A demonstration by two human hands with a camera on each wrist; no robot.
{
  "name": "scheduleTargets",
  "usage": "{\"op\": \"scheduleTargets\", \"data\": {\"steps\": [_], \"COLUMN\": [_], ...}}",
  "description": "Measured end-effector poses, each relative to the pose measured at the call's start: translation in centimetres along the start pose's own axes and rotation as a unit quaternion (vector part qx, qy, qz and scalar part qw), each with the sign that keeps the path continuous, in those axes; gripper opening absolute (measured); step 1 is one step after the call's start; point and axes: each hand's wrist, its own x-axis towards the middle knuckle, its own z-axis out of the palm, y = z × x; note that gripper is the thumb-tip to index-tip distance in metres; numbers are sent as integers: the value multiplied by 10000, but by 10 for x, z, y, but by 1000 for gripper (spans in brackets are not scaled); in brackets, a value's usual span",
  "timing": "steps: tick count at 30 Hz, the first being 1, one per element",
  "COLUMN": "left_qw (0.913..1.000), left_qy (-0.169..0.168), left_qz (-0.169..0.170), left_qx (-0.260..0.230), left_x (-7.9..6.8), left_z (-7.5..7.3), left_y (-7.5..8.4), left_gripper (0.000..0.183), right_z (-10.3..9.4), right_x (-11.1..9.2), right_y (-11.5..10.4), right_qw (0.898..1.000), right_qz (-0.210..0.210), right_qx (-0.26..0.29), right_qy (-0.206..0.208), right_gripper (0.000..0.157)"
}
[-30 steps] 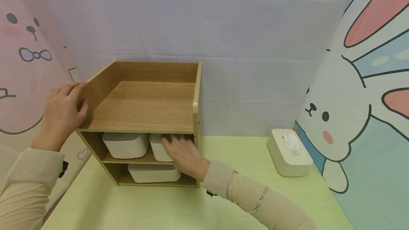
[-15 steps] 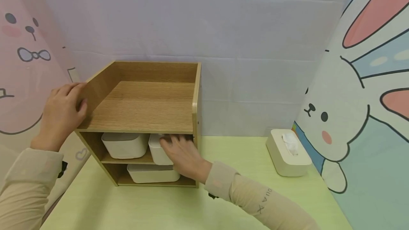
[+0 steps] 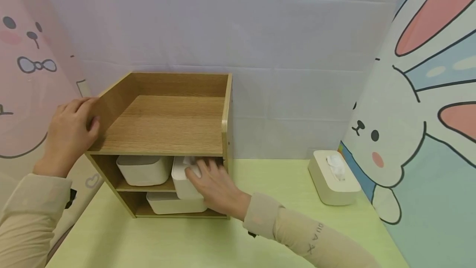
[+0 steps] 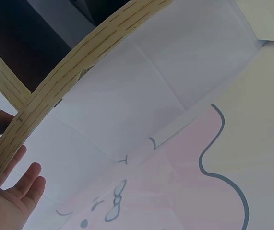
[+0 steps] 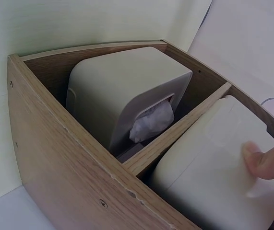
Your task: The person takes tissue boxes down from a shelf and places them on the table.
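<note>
A white tissue box (image 3: 181,183) juts out from the right side of the wooden shelf unit's (image 3: 174,121) middle level, a bit of tissue showing on its top. My right hand (image 3: 219,185) grips this box, fingers over the top. In the right wrist view the thumb of my right hand (image 5: 272,165) presses on the box's pale side (image 5: 213,163); the other fingers are mostly cut off by the frame. My left hand (image 3: 70,131) holds the unit's left side panel. The left wrist view shows its fingers (image 4: 19,187) on both sides of the panel edge (image 4: 74,67).
Another white box (image 3: 143,171) sits left on the middle level. A tissue box (image 3: 176,204) lies in the bottom level, its tissue (image 5: 152,122) seen in the right wrist view. A further tissue box (image 3: 334,179) stands on the pale green table (image 3: 260,235), near the rabbit-printed wall (image 3: 394,135).
My right hand has drawn the tissue box forward, and it now overhangs the middle level's front edge. My left hand has kept its hold on the side panel.
</note>
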Motion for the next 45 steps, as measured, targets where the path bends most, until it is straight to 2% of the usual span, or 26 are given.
{"op": "scheduleTargets", "data": {"steps": [12,24,29,45], "left_qw": [10000,9999,9999,10000], "left_qy": [-40,-127,-127,5], "left_qz": [2,-88,-114,-74], "left_qx": [14,27,28,-11], "left_x": [0,1,1,1], "left_z": [-1,0,1,0], "left_y": [1,0,0,1], "left_gripper": [40,41,41,39], "right_z": [-7,-10,-10,-23], "right_x": [-11,-25,-31,-59], "right_y": [-3,-1,-1,3], "right_qw": [9992,9937,9905,9832], "right_qz": [-256,-819,-1000,-1691], "right_qx": [119,162,206,129], "right_qy": [282,752,918,679], "right_gripper": [58,47,47,57]}}
